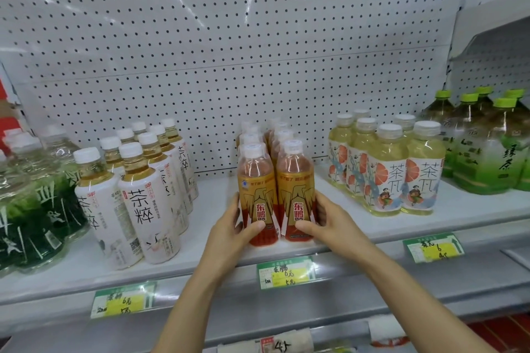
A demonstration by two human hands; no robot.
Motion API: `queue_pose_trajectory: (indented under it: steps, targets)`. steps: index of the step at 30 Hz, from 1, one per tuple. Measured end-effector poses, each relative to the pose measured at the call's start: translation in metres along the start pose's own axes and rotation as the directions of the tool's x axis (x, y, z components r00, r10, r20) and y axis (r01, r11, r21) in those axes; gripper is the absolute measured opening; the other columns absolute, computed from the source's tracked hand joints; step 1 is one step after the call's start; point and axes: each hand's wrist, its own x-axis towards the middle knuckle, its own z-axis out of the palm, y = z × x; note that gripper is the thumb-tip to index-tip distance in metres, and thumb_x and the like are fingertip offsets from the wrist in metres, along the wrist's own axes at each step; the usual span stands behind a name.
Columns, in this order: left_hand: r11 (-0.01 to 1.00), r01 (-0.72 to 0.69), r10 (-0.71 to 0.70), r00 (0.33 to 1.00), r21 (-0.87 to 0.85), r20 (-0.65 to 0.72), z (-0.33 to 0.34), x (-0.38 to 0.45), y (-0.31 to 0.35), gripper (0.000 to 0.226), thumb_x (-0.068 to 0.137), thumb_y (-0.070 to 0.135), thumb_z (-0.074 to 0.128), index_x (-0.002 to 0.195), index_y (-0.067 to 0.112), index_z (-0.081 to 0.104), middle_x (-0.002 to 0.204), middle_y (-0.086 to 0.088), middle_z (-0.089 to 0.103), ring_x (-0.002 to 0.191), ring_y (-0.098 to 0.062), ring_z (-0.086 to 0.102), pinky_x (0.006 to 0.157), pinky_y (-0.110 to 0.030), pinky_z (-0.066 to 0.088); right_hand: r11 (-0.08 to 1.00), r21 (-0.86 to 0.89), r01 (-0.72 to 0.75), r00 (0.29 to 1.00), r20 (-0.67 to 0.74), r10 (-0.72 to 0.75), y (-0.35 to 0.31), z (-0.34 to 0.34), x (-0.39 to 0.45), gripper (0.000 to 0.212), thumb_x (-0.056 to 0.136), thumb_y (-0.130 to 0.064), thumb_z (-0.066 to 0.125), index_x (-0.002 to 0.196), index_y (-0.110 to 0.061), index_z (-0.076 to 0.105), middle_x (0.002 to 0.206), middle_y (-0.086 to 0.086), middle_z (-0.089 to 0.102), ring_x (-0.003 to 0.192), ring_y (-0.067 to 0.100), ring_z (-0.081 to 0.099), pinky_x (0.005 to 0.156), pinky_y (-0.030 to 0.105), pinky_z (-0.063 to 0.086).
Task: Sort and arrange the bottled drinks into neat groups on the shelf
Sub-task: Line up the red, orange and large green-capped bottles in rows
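Nearly done: shelf (200, 209) groups stand sorted; left hand (229, 226) and right hand (329, 221) clasp the front orange bottles (276, 195), squaring them.

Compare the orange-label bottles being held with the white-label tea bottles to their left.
The orange-label bottles stand in two straight rows, a hand on each side; the white-label tea bottles are untouched and lean unevenly. The former hold reddish drink, the latter amber. Both have white caps and stand on the shelf.
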Motion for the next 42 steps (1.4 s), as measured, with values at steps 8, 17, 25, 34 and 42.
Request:
queue_pose_trajectory:
  steps: [8, 17, 25, 34, 42]
  targets:
    - [0.995, 0.005, -0.005, 1.000, 0.098, 0.002, 0.003, 0.000, 0.008, 0.052, 0.093, 0.027, 0.065, 0.141, 0.035, 0.047, 0.123, 0.023, 0.064, 0.112, 0.003, 0.061, 0.104, -0.037, 0.050, 1.000, 0.002, -0.022, 0.997, 0.075, 0.022, -0.004, -0.001, 0.001, 0.059, 0.093, -0.020, 0.064, 0.142, -0.039, 0.036, 0.128, -0.017, 0.059, 0.117, 0.002, 0.058, 0.104, 0.033, 0.048]
    - [0.889, -0.130, 0.334, 0.839, 0.439, -0.429, 0.022, -0.033, 0.008, 0.066, 0.091, 0.041, 0.064, 0.149, 0.021, 0.039, 0.152, -0.001, 0.044, 0.141, -0.019, 0.037, 0.116, -0.042, 0.031, 0.906, -0.422, 0.043, 0.893, -0.390, -0.224, 0.022, 0.006, -0.039, 0.048, 0.091, -0.043, 0.062, 0.135, -0.025, 0.055, 0.128, -0.009, 0.062, 0.118, 0.005, 0.055, 0.099, 0.025, 0.047]
    - [0.621, -0.613, 0.759, 0.626, 0.490, -0.179, 0.104, -0.032, 0.036, 0.050, 0.093, 0.025, 0.059, 0.139, 0.008, 0.053, 0.142, 0.000, 0.051, 0.135, -0.011, 0.044, 0.117, -0.023, 0.029, 0.827, -0.554, 0.096, 0.641, -0.601, -0.477, 0.050, -0.064, -0.077, 0.040, 0.088, -0.021, 0.071, 0.124, -0.006, 0.064, 0.121, 0.004, 0.067, 0.112, 0.011, 0.057, 0.095, 0.026, 0.048]
    - [0.968, -0.174, 0.177, 0.984, 0.179, -0.001, 0.212, 0.048, 0.089, 0.082, 0.079, 0.053, 0.071, 0.149, 0.027, 0.037, 0.146, 0.003, 0.046, 0.132, -0.016, 0.048, 0.107, -0.045, 0.046, 0.980, -0.176, -0.097, 0.791, -0.610, -0.031, 0.060, -0.176, -0.049, 0.083, 0.082, -0.027, 0.077, 0.152, -0.023, 0.033, 0.151, 0.000, 0.045, 0.136, 0.021, 0.045, 0.110, 0.039, 0.041]
    - [0.997, -0.013, 0.002, 0.988, -0.070, -0.152, 0.236, 0.078, 0.093, 0.060, 0.078, 0.020, 0.083, 0.131, 0.017, 0.056, 0.118, 0.004, 0.067, 0.105, -0.011, 0.065, 0.090, -0.032, 0.057, 1.000, 0.005, -0.008, 0.934, -0.356, 0.009, 0.075, -0.220, -0.006, 0.064, 0.065, -0.023, 0.089, 0.122, -0.029, 0.059, 0.106, -0.011, 0.071, 0.096, -0.001, 0.066, 0.086, 0.030, 0.058]
